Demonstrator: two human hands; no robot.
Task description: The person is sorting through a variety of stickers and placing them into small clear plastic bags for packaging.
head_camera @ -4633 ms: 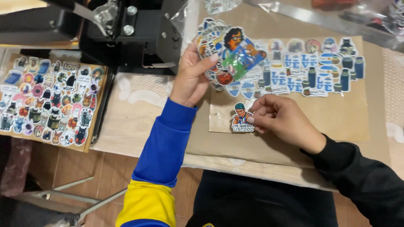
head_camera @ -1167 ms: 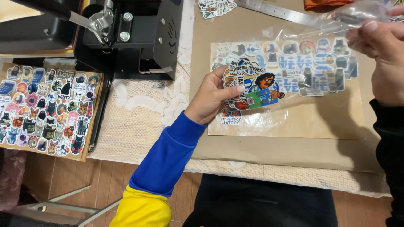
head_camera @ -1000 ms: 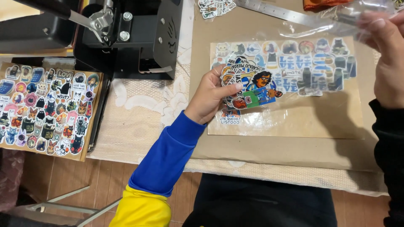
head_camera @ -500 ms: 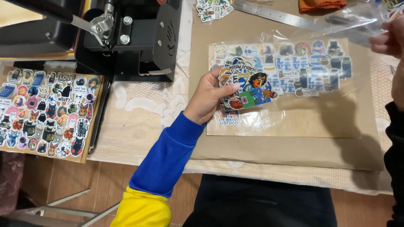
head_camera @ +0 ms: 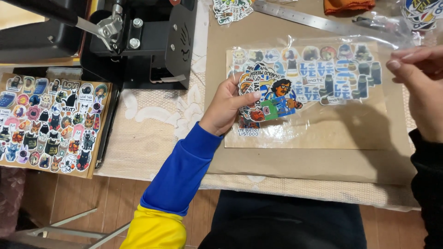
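Pinching a fanned stack of stickers, the left hand sits left of the clear bag. The right hand, far right, grips the bag's edge with closed fingers; its long axis runs left-right.

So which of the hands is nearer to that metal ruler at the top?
Right. The right hand is up near the metal ruler, just below its right end; the left hand sits lower down, holding the sticker stack.

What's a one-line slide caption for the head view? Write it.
Left hand holds a fan of stickers above a clear sleeve that the right hand lifts.
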